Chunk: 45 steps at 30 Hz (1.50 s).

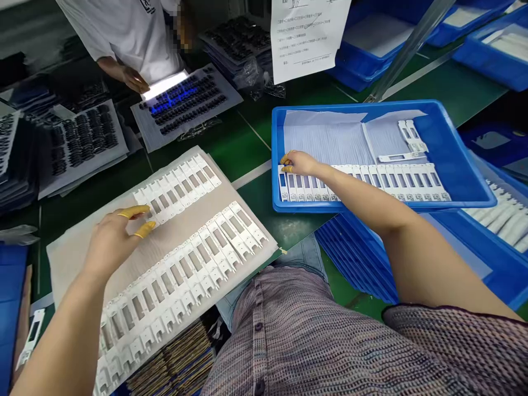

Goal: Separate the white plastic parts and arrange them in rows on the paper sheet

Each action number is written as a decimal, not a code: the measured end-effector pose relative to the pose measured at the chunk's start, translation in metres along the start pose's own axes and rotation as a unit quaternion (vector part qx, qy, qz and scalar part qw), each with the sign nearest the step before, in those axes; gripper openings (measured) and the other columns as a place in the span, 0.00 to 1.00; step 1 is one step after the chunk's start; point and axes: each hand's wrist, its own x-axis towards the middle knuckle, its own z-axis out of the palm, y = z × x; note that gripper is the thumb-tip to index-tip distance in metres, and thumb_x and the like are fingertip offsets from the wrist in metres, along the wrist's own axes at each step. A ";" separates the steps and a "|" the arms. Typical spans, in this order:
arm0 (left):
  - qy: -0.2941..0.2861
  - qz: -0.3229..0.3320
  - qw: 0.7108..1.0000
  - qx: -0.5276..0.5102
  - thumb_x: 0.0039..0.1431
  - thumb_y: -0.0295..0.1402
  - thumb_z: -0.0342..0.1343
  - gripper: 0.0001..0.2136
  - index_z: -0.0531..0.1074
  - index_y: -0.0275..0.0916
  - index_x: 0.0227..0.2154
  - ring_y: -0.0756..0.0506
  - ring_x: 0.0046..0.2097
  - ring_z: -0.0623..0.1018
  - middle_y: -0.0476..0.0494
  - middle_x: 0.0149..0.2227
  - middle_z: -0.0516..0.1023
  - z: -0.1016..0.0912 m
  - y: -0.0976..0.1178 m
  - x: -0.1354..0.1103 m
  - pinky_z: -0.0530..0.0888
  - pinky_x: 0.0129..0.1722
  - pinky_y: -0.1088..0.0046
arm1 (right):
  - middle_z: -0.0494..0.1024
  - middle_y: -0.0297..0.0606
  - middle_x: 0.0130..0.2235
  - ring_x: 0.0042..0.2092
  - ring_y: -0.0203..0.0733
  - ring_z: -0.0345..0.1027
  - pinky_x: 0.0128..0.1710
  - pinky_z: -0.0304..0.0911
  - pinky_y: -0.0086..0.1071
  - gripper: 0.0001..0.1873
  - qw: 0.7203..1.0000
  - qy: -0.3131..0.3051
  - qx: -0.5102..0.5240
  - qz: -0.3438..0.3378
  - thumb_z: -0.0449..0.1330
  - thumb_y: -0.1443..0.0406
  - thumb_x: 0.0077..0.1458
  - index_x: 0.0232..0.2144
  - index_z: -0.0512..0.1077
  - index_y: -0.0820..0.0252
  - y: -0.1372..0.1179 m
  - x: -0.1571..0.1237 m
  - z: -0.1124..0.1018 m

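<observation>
My left hand [113, 239], with yellow finger cots on thumb and forefinger, is at the left end of a short upper row of white plastic frames [179, 190] on a paper-covered board. Its fingertips are apart beside the end frame; whether they touch it I cannot tell. A longer row of white frames [185, 267], each with a slot-shaped window, lies below. My right hand [303, 164], also in yellow cots, reaches into a blue tray [466, 159] and pinches the top of the leftmost white frame [283, 187] in the row there.
Loose white frames [410, 140] lie at the tray's right. A printed sheet [309, 38] hangs behind it. Across the green bench, a person [127, 44] is by sheets of dark parts [187, 102]. Stacked blue trays [358, 256] stand beneath my right arm.
</observation>
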 end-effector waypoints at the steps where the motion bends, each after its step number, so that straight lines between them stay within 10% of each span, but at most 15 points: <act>1: -0.002 -0.002 1.000 -0.003 0.48 0.49 0.63 0.18 0.80 0.50 0.41 0.34 0.40 0.80 0.47 0.40 0.84 -0.004 0.007 -0.007 0.72 0.34 0.64 | 0.80 0.48 0.51 0.48 0.51 0.74 0.50 0.68 0.42 0.16 1.000 -0.007 -0.009 -0.002 0.68 0.63 0.55 0.45 0.82 0.63 0.000 0.003 0.001; 8: 0.004 0.058 0.994 -0.089 0.54 0.53 0.63 0.14 0.79 0.65 0.44 0.30 0.44 0.82 0.53 0.42 0.84 -0.019 0.070 -0.073 0.78 0.44 0.48 | 0.81 0.44 0.50 0.48 0.46 0.74 0.47 0.66 0.37 0.15 0.998 -0.042 -0.045 -0.025 0.58 0.64 0.64 0.49 0.80 0.61 0.012 0.013 -0.002; 13: 0.009 0.087 0.986 -0.141 0.59 0.43 0.65 0.13 0.80 0.61 0.47 0.36 0.41 0.81 0.51 0.41 0.83 -0.010 0.100 -0.101 0.77 0.40 0.55 | 0.80 0.47 0.49 0.47 0.51 0.72 0.45 0.62 0.40 0.15 0.996 -0.016 -0.080 -0.033 0.60 0.59 0.65 0.46 0.79 0.63 0.012 0.015 0.008; 20: 0.018 0.105 0.956 -0.275 0.62 0.29 0.64 0.13 0.81 0.52 0.47 0.42 0.44 0.80 0.48 0.41 0.82 0.016 0.134 -0.119 0.77 0.45 0.63 | 0.79 0.49 0.47 0.45 0.51 0.70 0.46 0.60 0.41 0.17 0.996 0.027 -0.066 -0.051 0.59 0.54 0.66 0.41 0.77 0.63 0.013 0.007 0.017; 29: -0.028 0.110 0.896 -0.430 0.64 0.29 0.63 0.10 0.83 0.50 0.45 0.44 0.41 0.80 0.46 0.38 0.82 0.046 0.183 -0.110 0.79 0.40 0.67 | 0.71 0.35 0.28 0.32 0.38 0.63 0.35 0.61 0.38 0.29 0.991 0.108 0.059 -0.055 0.66 0.42 0.58 0.22 0.66 0.58 -0.011 -0.012 -0.026; 34: -0.006 0.074 0.867 -0.492 0.63 0.38 0.66 0.09 0.82 0.50 0.45 0.43 0.45 0.81 0.44 0.41 0.82 0.062 0.204 -0.097 0.80 0.45 0.65 | 0.72 0.37 0.30 0.41 0.47 0.70 0.36 0.62 0.38 0.30 0.980 0.135 0.004 -0.144 0.70 0.41 0.51 0.22 0.68 0.58 -0.057 -0.040 -0.061; 40: -0.037 0.072 0.842 -0.534 0.54 0.63 0.64 0.44 0.59 0.54 0.70 0.33 0.73 0.62 0.38 0.72 0.62 0.082 0.232 -0.065 0.66 0.69 0.52 | 0.72 0.37 0.32 0.50 0.49 0.72 0.37 0.58 0.33 0.38 0.975 0.107 0.016 -0.195 0.54 0.33 0.59 0.23 0.70 0.61 -0.175 -0.113 -0.078; 45: -0.217 -0.031 0.700 -0.680 0.48 0.59 0.72 0.39 0.71 0.45 0.59 0.29 0.64 0.75 0.35 0.64 0.74 0.088 0.247 -0.069 0.73 0.63 0.47 | 0.71 0.38 0.30 0.46 0.47 0.73 0.41 0.64 0.34 0.32 0.954 0.075 -0.033 -0.288 0.60 0.39 0.62 0.23 0.69 0.60 -0.247 -0.117 -0.033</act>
